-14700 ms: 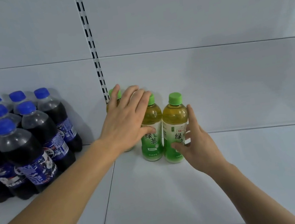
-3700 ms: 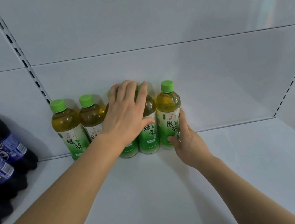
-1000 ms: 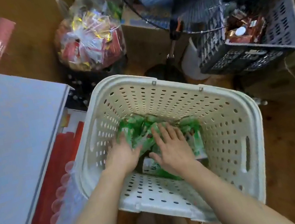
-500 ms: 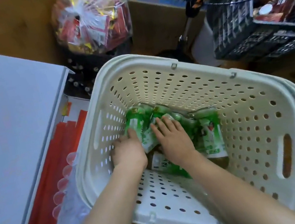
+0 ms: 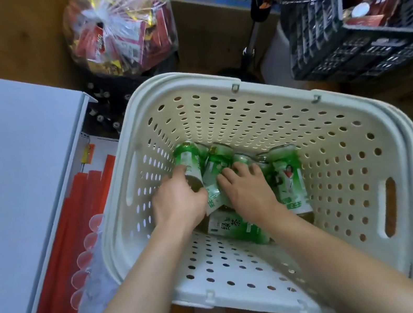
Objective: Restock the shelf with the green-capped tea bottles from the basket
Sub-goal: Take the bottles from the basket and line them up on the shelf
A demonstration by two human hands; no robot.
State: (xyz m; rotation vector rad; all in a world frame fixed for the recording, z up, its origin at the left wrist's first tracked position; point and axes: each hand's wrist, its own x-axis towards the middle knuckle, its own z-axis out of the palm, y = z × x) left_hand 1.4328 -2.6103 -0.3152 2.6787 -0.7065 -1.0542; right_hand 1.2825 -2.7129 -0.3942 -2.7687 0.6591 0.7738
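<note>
Head view: left hand (image 5: 178, 201) wraps a tea bottle (image 5: 188, 161) inside basket (image 5: 336, 117).

Two bare forearms enter from the bottom edge of the frame, one from the lower left and one from the lower right, and narrow toward the wrists near the centre. No sleeve reaches into the picture on either arm. The left hand (image 5: 177, 202) and the right hand (image 5: 248, 190) are uncovered, with short, plain nails on the fingers that show. The wrists and the visible fingers are likewise unadorned. The right forearm is slightly blurred near the lower right corner.
</note>
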